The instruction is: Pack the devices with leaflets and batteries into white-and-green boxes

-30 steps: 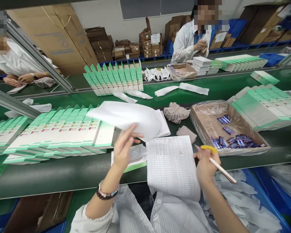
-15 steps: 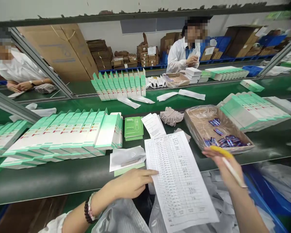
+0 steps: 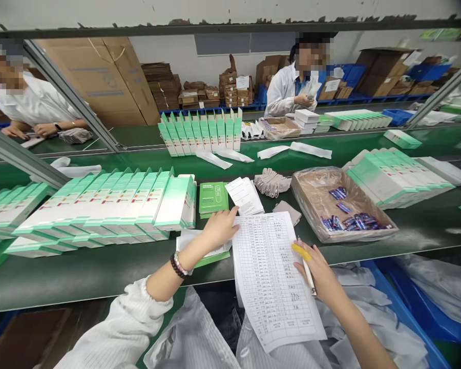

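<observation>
A printed table sheet (image 3: 272, 287) with handwritten entries slopes from the bench over its front edge. My left hand (image 3: 218, 229) grips the sheet's upper left corner, thumb and fingers closed at the paper's edge. A slim white pen (image 3: 310, 277) is held in my right hand (image 3: 320, 274), whose fingers are over the sheet's right side. Something yellow lies along the index finger of that hand. Under my left wrist is a grey-white packet on a green card (image 3: 213, 260). Beyond the sheet are green booklets (image 3: 212, 199) and white leaflets (image 3: 246, 197).
Green-white boxes (image 3: 100, 205) stand in a row at left, others (image 3: 399, 179) at right. A plastic-lined carton tray (image 3: 311, 205) holds batteries. Beside it lies a bundle of grey cords (image 3: 272, 183). Two co-workers (image 3: 292, 89) sit across. Blue bins (image 3: 426, 302) are below right.
My left hand has moved up from pointing at the sheet's left edge to its upper corner. My right hand has come left with the pen, from near the battery tray to the sheet.
</observation>
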Tool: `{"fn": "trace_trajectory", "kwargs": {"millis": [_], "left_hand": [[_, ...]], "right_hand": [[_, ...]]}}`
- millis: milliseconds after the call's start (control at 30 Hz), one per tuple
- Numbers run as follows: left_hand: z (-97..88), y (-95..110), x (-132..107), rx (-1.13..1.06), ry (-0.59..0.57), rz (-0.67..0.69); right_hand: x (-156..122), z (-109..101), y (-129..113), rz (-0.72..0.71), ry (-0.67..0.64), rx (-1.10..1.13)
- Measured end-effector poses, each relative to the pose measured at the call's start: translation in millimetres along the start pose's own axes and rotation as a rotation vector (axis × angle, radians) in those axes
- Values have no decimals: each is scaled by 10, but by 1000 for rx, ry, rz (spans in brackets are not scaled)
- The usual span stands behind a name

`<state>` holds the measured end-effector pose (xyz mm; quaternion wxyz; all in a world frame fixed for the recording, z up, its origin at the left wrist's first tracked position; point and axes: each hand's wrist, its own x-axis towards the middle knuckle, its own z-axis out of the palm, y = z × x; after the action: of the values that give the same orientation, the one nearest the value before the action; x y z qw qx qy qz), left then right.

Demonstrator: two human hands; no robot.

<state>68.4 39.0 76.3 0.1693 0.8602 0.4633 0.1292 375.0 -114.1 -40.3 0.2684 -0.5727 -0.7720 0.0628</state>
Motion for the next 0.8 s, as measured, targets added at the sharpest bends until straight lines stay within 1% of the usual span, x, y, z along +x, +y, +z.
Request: {"fn": "trace_trajectory", "kwargs": {"millis": [67,133,200,233,300,333,400,500,667,800], "left_hand": [[33,-32,68,-81,7,17],[32,-36,93,-172,44,45],[7,-23,96,-264,82,76],[-8,-16,96,-310,97,90],[-38,-15,103,-394,127,99],[-52,-23,112,-432,146,95],[-81,-54,148,-497,189,71],[-148,-119,249,-572,240,30],[-296,-173,484,-669,258,-35],[-347,-142,655,-772,261,-112]], "right_hand": [[7,11,-51,13,47,43],[34,7,-106,81,146,108],[76,-13,-146,235,256,185],[101,-30,-158,325,290,227],[156,-71,-167,467,318,297],[185,-95,-167,503,325,316],[242,-151,-164,517,339,307],[336,-270,-159,496,332,260],[542,-540,-95,494,385,249],[696,-660,52,388,303,325]]}}
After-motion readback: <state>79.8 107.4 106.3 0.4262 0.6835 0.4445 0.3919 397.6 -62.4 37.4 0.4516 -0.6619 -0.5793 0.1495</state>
